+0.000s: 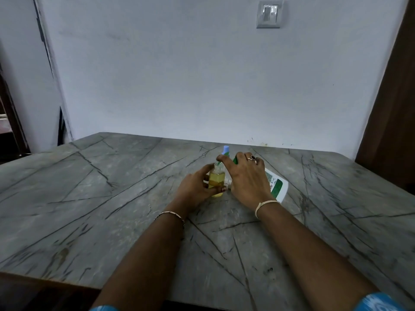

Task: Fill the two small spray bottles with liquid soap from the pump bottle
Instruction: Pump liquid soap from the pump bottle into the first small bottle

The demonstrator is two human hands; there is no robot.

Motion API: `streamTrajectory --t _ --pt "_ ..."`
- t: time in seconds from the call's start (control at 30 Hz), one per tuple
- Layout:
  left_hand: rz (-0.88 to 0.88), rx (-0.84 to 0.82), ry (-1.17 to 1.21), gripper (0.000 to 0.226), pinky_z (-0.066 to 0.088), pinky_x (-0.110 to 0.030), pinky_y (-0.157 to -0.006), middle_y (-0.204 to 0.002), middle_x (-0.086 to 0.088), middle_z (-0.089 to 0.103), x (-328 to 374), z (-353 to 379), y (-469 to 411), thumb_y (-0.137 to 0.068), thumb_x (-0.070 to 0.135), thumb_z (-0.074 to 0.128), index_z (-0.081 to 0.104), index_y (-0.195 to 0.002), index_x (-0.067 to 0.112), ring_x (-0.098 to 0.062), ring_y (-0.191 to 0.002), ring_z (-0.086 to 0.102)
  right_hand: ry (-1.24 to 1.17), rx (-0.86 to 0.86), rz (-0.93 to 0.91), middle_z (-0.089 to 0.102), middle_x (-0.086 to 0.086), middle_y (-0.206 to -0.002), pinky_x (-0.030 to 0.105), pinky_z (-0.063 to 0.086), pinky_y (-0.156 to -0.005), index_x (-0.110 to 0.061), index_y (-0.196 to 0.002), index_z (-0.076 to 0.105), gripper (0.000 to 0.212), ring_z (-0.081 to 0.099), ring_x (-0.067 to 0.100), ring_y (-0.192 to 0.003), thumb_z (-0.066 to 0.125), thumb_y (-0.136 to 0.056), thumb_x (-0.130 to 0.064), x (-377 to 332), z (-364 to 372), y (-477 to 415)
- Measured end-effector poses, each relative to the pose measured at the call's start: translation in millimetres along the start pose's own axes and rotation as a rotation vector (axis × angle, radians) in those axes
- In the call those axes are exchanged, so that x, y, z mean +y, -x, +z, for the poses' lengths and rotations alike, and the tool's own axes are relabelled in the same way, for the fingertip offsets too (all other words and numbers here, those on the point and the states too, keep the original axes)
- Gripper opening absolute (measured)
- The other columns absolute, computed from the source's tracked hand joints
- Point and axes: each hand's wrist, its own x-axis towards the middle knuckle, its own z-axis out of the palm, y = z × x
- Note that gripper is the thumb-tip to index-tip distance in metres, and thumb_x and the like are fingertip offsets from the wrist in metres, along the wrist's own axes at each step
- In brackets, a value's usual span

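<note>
Spray bottles are sitting out in the middle of the table, and you can count two of them.

Closest to you, two blue sleeve ends are peeking in at the bottom. Your two bare arms are reaching forward over the gray stone top. One thin bracelet is circling your left wrist, and one pale band is circling your right wrist.

Your left hand is wrapping its fingers and thumb around the first spray bottle. It is standing straight up on the table with no cap on, and yellow soap is filling most of it. One small white piece is lying just beside it; you cannot tell what it is.

Your right hand is bending its fingers over the green pump top of the one pump bottle. One ring is showing on that hand. The green spout is pointing down at the open mouth of the first spray bottle. The white body of the pump bottle is leaning away to your right, with a green label on it.

Just behind your fingers, the second spray bottle is showing only its blue cap. Your hand is hiding the rest.

Far back, one light switch is sitting high on the pale wall.
</note>
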Motion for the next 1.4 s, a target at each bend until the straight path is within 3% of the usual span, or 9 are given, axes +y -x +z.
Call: streamTrajectory --t 0.1,0.3,0.5,0.8,1.07,1.4 --pt "0.011 -0.007 0.004 0.08 0.052 -0.032 -0.09 -0.122 -0.005 0.065 0.9 -0.5 0.7 -0.076 0.041 0.076 0.036 -0.144 0.025 -0.019 -0.099 0.067 -0.002 0.01 -0.002 0.053 0.012 -0.113 0.047 0.038 -0.091 -0.032 -0.137 0.031 0.073 0.051 0.032 -0.108 0.068 -0.077 -0.018 0.2 0.2 0.4" --pt "-0.009 -0.01 -0.009 0.082 0.047 -0.027 -0.087 -0.125 -0.005 0.063 1.1 -0.5 1.4 -0.076 0.044 0.075 0.034 -0.145 0.026 -0.019 -0.101 0.065 0.026 0.014 -0.02 0.055 0.012 -0.113 0.048 0.04 -0.092 -0.036 -0.139 0.024 0.078 0.052 0.031 -0.107 0.067 -0.078 -0.014 1.1 3.8 1.5" --pt "-0.005 -0.017 0.003 0.082 0.051 -0.031 -0.089 -0.124 -0.006 0.063 2.5 -0.6 1.3 -0.076 0.042 0.075 0.034 -0.145 0.026 -0.019 -0.1 0.066 0.005 0.018 0.002 0.054 0.011 -0.113 0.047 0.038 -0.092 -0.033 -0.138 0.03 0.071 0.051 0.031 -0.107 0.068 -0.078 -0.021 1.2 2.6 -0.5" --pt "-0.004 -0.013 0.0 0.081 0.047 -0.027 -0.087 -0.126 -0.006 0.062 1.6 -0.8 1.4 -0.078 0.042 0.074 0.033 -0.146 0.025 -0.019 -0.103 0.064 0.025 0.01 -0.014 0.054 0.012 -0.116 0.048 0.039 -0.094 -0.036 -0.141 0.025 0.074 0.051 0.031 -0.11 0.066 -0.081 -0.019 0.9 5.2 0.6" --pt "0.012 0.01 0.007 0.082 0.051 -0.028 -0.087 -0.122 -0.005 0.065 -1.4 1.0 -0.3 -0.075 0.044 0.076 0.036 -0.144 0.028 -0.016 -0.097 0.066 0.01 0.049 -0.003 0.056 0.011 -0.106 0.047 0.041 -0.089 -0.032 -0.135 0.036 0.073 0.054 0.032 -0.101 0.072 -0.073 -0.02 2.3 5.8 -0.4" --pt "0.021 0.01 -0.01 0.08 0.051 -0.03 -0.088 -0.121 -0.004 0.065 -1.2 0.6 -0.4 -0.075 0.045 0.075 0.036 -0.143 0.029 -0.017 -0.097 0.066 0.017 0.014 -0.003 0.055 0.011 -0.111 0.047 0.039 -0.091 -0.032 -0.137 0.029 0.073 0.052 0.031 -0.106 0.068 -0.077 -0.022 2.2 1.8 0.1"
